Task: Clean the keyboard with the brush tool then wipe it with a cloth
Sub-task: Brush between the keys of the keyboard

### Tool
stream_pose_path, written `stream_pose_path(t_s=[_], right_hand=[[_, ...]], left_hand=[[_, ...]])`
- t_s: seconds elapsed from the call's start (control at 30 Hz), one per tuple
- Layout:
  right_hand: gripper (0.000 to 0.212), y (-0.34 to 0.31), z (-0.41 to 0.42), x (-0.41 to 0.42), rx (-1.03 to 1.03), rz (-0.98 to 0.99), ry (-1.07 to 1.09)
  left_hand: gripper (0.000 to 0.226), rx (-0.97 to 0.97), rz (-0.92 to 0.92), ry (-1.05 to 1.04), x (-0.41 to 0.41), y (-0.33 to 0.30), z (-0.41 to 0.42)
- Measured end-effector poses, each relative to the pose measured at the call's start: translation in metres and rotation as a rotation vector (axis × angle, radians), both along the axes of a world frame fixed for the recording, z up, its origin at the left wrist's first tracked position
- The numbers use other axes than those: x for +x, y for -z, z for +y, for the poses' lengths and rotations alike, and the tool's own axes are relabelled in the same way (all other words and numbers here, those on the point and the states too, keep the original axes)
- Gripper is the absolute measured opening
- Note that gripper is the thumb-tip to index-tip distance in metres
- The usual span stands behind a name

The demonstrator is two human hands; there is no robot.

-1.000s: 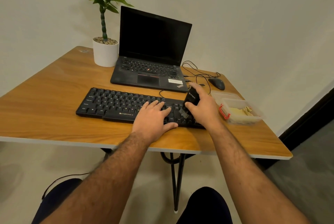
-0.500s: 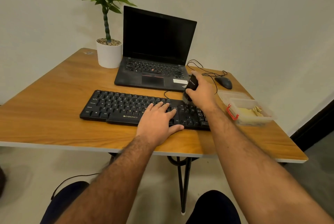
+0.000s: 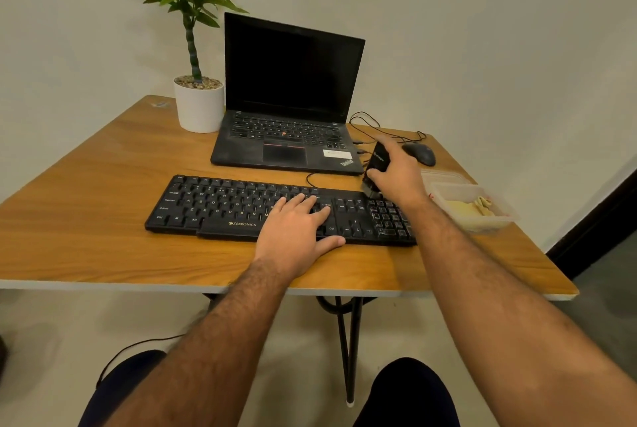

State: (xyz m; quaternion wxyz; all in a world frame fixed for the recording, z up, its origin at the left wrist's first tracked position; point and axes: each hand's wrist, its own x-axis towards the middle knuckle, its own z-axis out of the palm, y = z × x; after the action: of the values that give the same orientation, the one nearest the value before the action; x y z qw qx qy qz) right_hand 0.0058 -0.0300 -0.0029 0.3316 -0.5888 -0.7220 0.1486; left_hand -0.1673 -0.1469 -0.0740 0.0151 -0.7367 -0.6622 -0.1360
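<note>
A black keyboard [image 3: 220, 206] lies across the wooden table [image 3: 86, 220], near its front edge. My left hand [image 3: 296, 226] rests flat on the keys right of the middle, fingers spread, holding nothing. My right hand [image 3: 396, 173] grips a black brush tool [image 3: 375, 168], its bristle end touching the top right corner of the keyboard above the number pad. A yellow cloth [image 3: 468, 208] lies inside a clear plastic container [image 3: 482, 220] at the right of the table.
An open black laptop [image 3: 286, 109] stands behind the keyboard, with a potted plant [image 3: 198, 102] to its left. A black mouse [image 3: 418, 153] and loose cables [image 3: 372, 127] lie at the back right. The container's lid [image 3: 444, 177] lies beside it.
My right hand has carried the brush from the lower number pad up to the keyboard's top right corner. My left hand has stayed put on the keys.
</note>
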Motion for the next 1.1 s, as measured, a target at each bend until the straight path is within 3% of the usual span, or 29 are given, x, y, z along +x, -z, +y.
stream_pose_path(t_s=[0.67, 1.1], right_hand=[[0.071, 0.017, -0.107, 0.026, 0.033, 0.016, -0.136], [0.069, 0.007, -0.11, 0.06, 0.077, 0.458, 0.024]], left_hand=[[0.076, -0.012, 0.019, -0.027, 0.003, -0.002, -0.004], [0.076, -0.051, 0.062, -0.012, -0.015, -0.009, -0.015]])
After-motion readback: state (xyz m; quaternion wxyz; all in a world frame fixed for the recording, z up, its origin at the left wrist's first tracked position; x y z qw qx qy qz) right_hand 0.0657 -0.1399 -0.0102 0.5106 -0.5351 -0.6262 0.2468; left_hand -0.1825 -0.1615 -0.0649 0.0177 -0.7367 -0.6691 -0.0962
